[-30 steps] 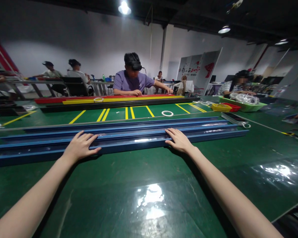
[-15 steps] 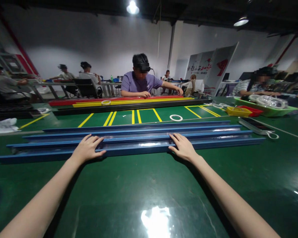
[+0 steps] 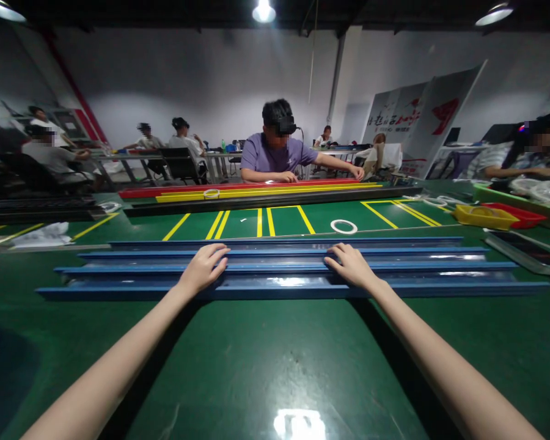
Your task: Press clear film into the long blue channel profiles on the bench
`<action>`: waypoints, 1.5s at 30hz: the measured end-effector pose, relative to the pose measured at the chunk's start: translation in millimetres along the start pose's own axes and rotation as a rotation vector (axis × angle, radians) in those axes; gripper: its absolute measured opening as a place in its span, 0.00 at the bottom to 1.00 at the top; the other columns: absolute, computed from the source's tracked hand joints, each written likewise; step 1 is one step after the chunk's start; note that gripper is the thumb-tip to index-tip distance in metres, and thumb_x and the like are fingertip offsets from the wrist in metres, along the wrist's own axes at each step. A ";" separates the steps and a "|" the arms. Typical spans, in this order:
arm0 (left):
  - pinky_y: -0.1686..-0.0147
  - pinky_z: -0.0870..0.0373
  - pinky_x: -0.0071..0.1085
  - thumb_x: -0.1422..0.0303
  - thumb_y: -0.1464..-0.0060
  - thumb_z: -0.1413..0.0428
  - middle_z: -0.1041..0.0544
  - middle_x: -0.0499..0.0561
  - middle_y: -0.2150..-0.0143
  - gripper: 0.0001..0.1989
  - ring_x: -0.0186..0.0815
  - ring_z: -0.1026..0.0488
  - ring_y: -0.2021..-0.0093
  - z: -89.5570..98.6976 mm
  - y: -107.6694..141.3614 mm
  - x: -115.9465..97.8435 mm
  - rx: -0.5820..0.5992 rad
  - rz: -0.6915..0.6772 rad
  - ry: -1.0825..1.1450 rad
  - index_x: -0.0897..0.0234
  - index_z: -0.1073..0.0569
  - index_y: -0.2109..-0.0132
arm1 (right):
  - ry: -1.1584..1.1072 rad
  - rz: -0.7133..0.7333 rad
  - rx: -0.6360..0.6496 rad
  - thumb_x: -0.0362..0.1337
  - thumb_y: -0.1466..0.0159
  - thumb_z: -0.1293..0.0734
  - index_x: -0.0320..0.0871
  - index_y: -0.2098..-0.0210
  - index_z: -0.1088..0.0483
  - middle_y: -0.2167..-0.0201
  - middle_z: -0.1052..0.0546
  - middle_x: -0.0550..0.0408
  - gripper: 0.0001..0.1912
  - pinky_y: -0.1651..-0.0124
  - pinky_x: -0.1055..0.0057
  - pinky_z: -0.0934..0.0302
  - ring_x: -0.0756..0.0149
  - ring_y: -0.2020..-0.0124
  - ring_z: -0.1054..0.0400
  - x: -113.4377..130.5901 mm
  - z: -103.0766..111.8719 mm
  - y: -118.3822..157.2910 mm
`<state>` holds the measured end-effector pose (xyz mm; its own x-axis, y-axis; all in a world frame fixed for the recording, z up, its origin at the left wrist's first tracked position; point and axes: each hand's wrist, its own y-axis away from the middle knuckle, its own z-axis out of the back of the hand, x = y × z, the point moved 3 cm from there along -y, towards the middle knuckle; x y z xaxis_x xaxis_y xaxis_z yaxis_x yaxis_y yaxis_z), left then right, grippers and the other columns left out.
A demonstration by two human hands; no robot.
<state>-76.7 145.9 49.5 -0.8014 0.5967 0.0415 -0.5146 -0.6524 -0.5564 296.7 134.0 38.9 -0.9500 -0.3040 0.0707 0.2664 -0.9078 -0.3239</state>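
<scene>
From my remote place I see the blue channels [image 3: 279, 293] lying crosswise at twelve o'clock, just in front of the two arms. They are long and straight, with a smooth surface, thin raised edges and hollow troughs between, where small white shines appear. The left hand [image 3: 205, 269] rests on them toward eleven o'clock, the fingers bent a little and loosely apart, with a gap between thumb and forefinger. The right hand [image 3: 352, 266] rests toward one o'clock in nearly the same shape, relaxed and not closed.

Under everything is the green bench [image 3: 266, 354], flat and glossy, with a bright reflection at six o'clock. Beyond the channels, thin yellow lines [image 3: 259, 222] run on its surface, and a flat white ring [image 3: 343, 227] lies at one o'clock. Farther, at twelve o'clock, I find a red strip [image 3: 140, 194], a yellow strip [image 3: 178, 197] and a black strip [image 3: 275, 198], all long and narrow, before a person in a purple shirt [image 3: 254, 157].

At two o'clock stand a shallow yellow tray [image 3: 476, 218] and a red tray [image 3: 529, 215], next to a green basin [image 3: 483, 194] with shiny, clear-wrapped contents. At ten o'clock there is a crumpled white piece [image 3: 43, 235], its material unclear to me.
</scene>
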 end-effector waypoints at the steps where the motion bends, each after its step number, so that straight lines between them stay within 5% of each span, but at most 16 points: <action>1: 0.50 0.40 0.37 0.64 0.43 0.62 0.30 0.55 0.53 0.19 0.38 0.35 0.51 -6.7 -15.1 -7.8 0.013 0.009 -0.003 0.64 0.32 0.53 | 0.002 0.006 -0.005 0.46 0.38 0.48 0.39 0.54 0.34 0.52 0.32 0.44 0.22 0.53 0.61 0.44 0.57 0.51 0.40 -1.1 -2.5 -9.4; 6: 0.45 0.47 0.42 0.66 0.42 0.61 0.37 0.56 0.44 0.20 0.40 0.41 0.44 -51.2 -69.0 -33.4 0.235 0.183 -0.045 0.66 0.37 0.46 | -0.026 0.021 0.025 0.45 0.38 0.47 0.35 0.44 0.44 0.43 0.41 0.43 0.27 0.44 0.63 0.52 0.58 0.42 0.49 2.5 -23.8 -43.8; 11: 0.43 0.53 0.46 0.56 0.42 0.64 0.46 0.48 0.38 0.24 0.40 0.51 0.39 -78.9 -73.5 -35.4 0.433 0.289 0.056 0.58 0.44 0.42 | -0.103 -0.019 0.132 0.49 0.37 0.50 0.40 0.41 0.50 0.40 0.46 0.48 0.30 0.42 0.59 0.56 0.59 0.39 0.56 3.8 -42.8 -55.9; 22: 0.44 0.61 0.52 0.43 0.49 0.67 0.49 0.49 0.38 0.34 0.44 0.53 0.38 -78.6 -79.1 -32.3 0.518 0.327 0.081 0.56 0.44 0.41 | -0.013 0.024 0.184 0.58 0.42 0.49 0.37 0.48 0.37 0.48 0.34 0.42 0.35 0.48 0.63 0.48 0.54 0.48 0.42 9.8 -27.9 -72.5; 30: 0.50 0.46 0.48 0.40 0.52 0.65 0.33 0.55 0.47 0.35 0.47 0.38 0.48 -79.8 -102.1 -17.5 0.612 0.264 -0.010 0.54 0.39 0.45 | 0.113 0.059 0.262 0.63 0.45 0.49 0.38 0.52 0.34 0.57 0.28 0.40 0.39 0.55 0.62 0.43 0.51 0.55 0.36 8.9 -28.1 -89.5; 38: 0.62 0.37 0.35 0.41 0.52 0.65 0.29 0.58 0.56 0.34 0.46 0.32 0.55 -79.7 -101.0 -13.9 0.553 0.185 -0.125 0.53 0.37 0.46 | 0.088 0.070 0.243 0.65 0.48 0.49 0.40 0.56 0.34 0.60 0.27 0.42 0.38 0.60 0.64 0.41 0.54 0.59 0.33 3.9 -35.5 -91.5; 45: 0.61 0.40 0.34 0.43 0.51 0.62 0.30 0.58 0.58 0.33 0.45 0.34 0.57 -52.5 -109.4 -21.4 0.307 0.055 -0.299 0.57 0.36 0.46 | 0.276 0.187 0.006 0.63 0.46 0.49 0.36 0.61 0.34 0.65 0.28 0.40 0.36 0.61 0.65 0.44 0.54 0.62 0.35 6.7 -11.5 -89.4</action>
<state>12.7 229.0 66.0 -0.8602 0.4249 0.2821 -0.4990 -0.8155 -0.2933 264.7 216.4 57.5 -0.8925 -0.3767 -0.2482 0.4407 -0.8457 -0.3011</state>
